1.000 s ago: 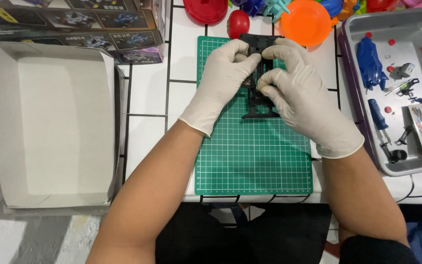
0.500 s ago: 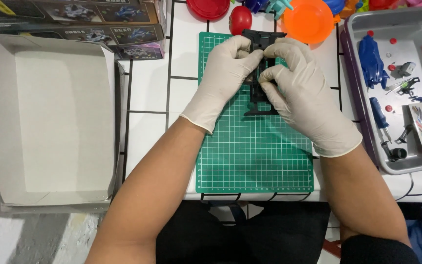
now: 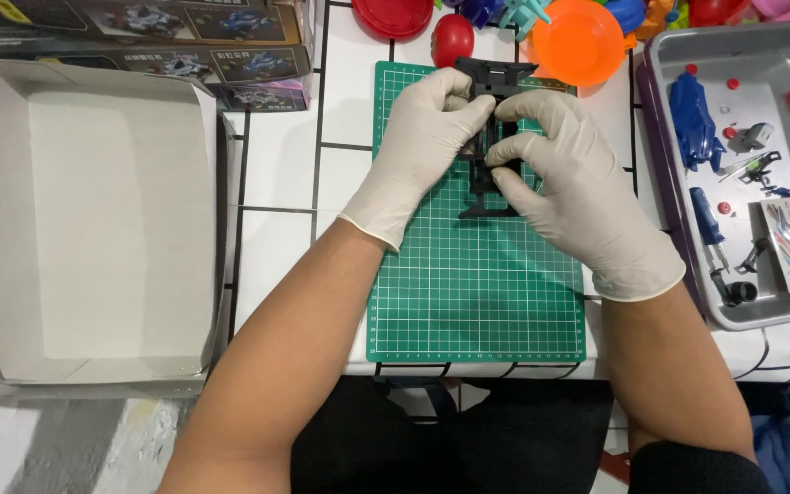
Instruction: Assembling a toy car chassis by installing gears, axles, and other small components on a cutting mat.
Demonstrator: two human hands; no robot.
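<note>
Both gloved hands, the left hand (image 3: 427,137) and right hand (image 3: 564,174), are gripping the black toy-car chassis (image 3: 489,137) closed-fingered over the green cutting mat (image 3: 477,293).

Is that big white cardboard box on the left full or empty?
Empty. The white box lies open with its flaps spread, and only its bare inside shows. Both gloved hands work apart from it, over the green mat.

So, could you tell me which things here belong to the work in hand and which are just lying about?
In use:
- left hand and right hand, both gripping the black plastic chassis
- green cutting mat under it

Lying about:
- empty white box lid
- grey tray with blue screwdriver
- orange bowl
- red ball
</note>
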